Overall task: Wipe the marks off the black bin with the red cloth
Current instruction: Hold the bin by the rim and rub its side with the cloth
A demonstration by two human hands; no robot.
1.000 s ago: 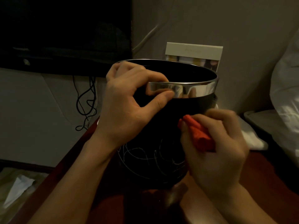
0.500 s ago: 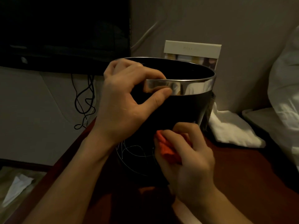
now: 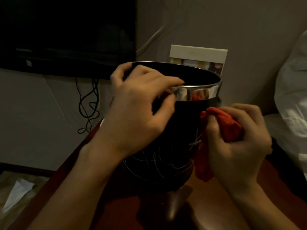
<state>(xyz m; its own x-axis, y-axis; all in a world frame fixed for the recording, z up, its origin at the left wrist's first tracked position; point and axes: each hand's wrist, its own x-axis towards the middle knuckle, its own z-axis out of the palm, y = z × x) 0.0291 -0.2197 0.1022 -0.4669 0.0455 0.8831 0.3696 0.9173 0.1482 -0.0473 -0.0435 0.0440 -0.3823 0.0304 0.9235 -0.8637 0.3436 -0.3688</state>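
Since half a second ago, the right hand (image 3: pixel 235 146) has swung from the centre of the bin's front wall out to its right flank and risen toward the rim, carrying the red cloth (image 3: pixel 221 125) with it; the left hand (image 3: pixel 137 113) has shifted its fingers along the rim without leaving it.

Step in hand: wiping is under way but, on present evidence, far from complete. The black bin (image 3: pixel 181 123) stands upright on the reddish-brown table (image 3: pixel 132 209), and a tangle of pale scribble marks (image 3: pixel 159 160) remains across the lower front of its wall. The upper wall beneath the chrome rim band (image 3: pixel 194 93) appears free of marks, though the light is poor.

Next move, as a judgement: the cloth needs to come back down and across the lower wall, pressed firmly, with the bin held against the push or turned to bring the marks under the cloth.

Hand poses: the left hand arches over the near-left rim, fingers hooked over the edge and thumb pressing the chrome band from outside, pinching the rim to steady it. The right hand is curled in a fist around the bunched cloth, knuckles outward, with the cloth meeting the bin's right side and a loose tail hanging below the fist.

Also noted: a dark screen (image 3: pixel 66 30) on the wall and a card (image 3: pixel 197 53) behind the bin.
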